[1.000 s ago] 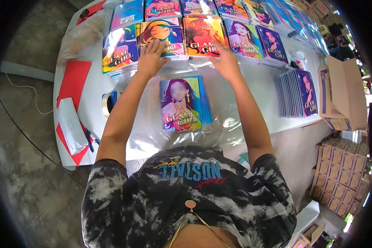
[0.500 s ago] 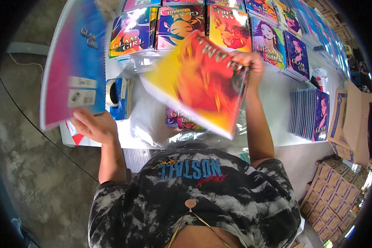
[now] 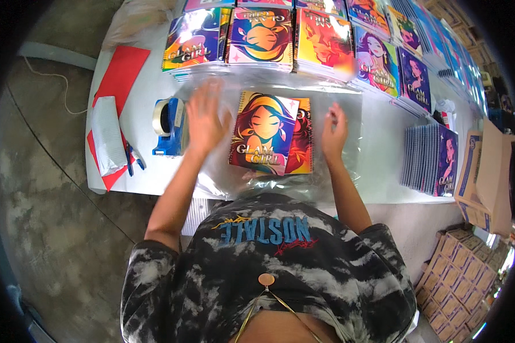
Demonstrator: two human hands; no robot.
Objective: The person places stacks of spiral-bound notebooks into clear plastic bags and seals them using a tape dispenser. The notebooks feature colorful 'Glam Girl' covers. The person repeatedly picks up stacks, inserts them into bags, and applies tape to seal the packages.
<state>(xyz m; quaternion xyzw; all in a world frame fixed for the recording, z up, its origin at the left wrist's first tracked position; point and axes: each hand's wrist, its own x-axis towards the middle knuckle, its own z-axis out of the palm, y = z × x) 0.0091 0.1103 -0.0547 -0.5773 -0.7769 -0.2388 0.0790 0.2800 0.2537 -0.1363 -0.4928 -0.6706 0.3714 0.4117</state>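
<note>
A long white table [image 3: 383, 171] carries everything. Along its far edge runs a row of notebook stacks [image 3: 280, 40] with bright illustrated covers, and a further upright stack of spiral notebooks [image 3: 432, 160] stands near the right end. Off the table's right end sit open brown cardboard boxes [image 3: 486, 171]. A sheet of clear plastic wrap [image 3: 303, 103] is spread over the middle of the table, just in front of the row. On that sheet lies the small pile of two spiral notebooks [image 3: 272, 134], the top one showing a cartoon face on an orange and purple cover, the one under it peeking out on the right side. At the left end lies a red sheet [image 3: 123, 74] with a white folded paper [image 3: 109, 137] on it. A blue tape dispenser [image 3: 169, 126] stands between the red sheet and the plastic.

The left hand [image 3: 205, 120] is blurred, its grip open with fingers spread flat, just left of the pile, over the plastic. The right hand [image 3: 335, 131] rests just right of the pile, grip loosely open, fingertips on the plastic, holding nothing.
</note>
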